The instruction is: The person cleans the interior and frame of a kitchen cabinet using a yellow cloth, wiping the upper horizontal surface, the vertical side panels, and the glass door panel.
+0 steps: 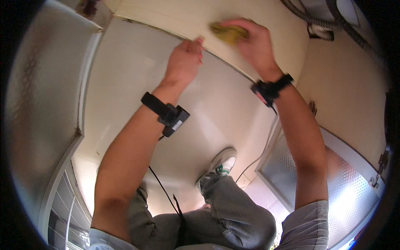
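My right hand (254, 42) is shut on a yellow-green sponge or cloth (229, 32), blurred, at the cream wall panel (175, 14) near the top of the view. My left hand (190, 51) is at the dark, stained seam (225, 63) between that panel and the pale shower-like floor (212, 103). Its fingers are curled and its thumb or a finger points up towards the panel; whether something small is between them cannot be told. Each wrist bears a black strap with a small device.
Frosted panels in metal frames stand at the left (47, 81) and lower right (340, 175). A ribbed hose (350, 28) hangs at the upper right. Thin cables (261, 153) run from the wrist devices. My shoe (223, 162) is on the floor, and a brown stain marks the upper left corner.
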`<state>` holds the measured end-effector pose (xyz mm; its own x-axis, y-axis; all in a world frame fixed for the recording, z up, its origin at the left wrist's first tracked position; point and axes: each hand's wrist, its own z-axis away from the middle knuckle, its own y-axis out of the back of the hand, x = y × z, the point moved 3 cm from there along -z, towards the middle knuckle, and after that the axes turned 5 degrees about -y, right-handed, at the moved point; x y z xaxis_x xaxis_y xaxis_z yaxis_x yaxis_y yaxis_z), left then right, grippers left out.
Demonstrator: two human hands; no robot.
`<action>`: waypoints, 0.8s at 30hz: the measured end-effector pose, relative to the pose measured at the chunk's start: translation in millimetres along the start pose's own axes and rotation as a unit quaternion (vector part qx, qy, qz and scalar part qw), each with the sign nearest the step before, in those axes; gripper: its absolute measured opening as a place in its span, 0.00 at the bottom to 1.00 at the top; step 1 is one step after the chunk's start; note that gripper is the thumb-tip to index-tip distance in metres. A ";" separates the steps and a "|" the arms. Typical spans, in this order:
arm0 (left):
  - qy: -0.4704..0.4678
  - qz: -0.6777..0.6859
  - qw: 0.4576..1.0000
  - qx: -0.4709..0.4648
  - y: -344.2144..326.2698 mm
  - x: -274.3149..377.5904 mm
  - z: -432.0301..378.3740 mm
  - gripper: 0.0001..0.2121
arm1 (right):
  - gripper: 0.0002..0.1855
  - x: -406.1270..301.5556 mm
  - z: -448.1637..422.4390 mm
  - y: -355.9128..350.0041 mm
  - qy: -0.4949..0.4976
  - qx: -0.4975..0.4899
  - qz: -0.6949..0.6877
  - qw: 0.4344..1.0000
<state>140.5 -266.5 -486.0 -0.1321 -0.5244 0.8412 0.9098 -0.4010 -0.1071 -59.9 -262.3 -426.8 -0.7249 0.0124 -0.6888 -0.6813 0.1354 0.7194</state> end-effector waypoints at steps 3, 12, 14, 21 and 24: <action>0.017 -0.004 1.000 -0.018 -19.3 20.1 6.8 0.22 | 0.14 58.0 -20.6 83.9 -0.145 0.061 0.041 0.987; -0.007 -0.029 0.999 -0.016 4.2 5.3 3.3 0.22 | 0.21 -15.1 -16.4 -9.7 -0.056 -0.010 0.004 0.998; -0.007 -0.057 0.998 -0.033 5.7 10.8 4.0 0.22 | 0.19 3.4 -10.1 7.4 -0.114 -0.032 -0.041 0.992; -0.011 -0.003 0.999 -0.040 -21.0 15.6 0.6 0.22 | 0.15 94.1 -109.0 67.9 -0.231 0.225 0.165 0.932; -0.006 -0.005 1.000 -0.029 -5.6 8.4 2.1 0.22 | 0.17 -1.1 -86.4 -3.8 -0.092 0.115 0.061 0.987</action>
<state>135.1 -267.1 -477.2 -0.1363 -0.5102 0.8492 0.8837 -0.4500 -0.1286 -65.3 -348.4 -421.0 -0.7548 0.2199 -0.6179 -0.5332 0.3430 0.7734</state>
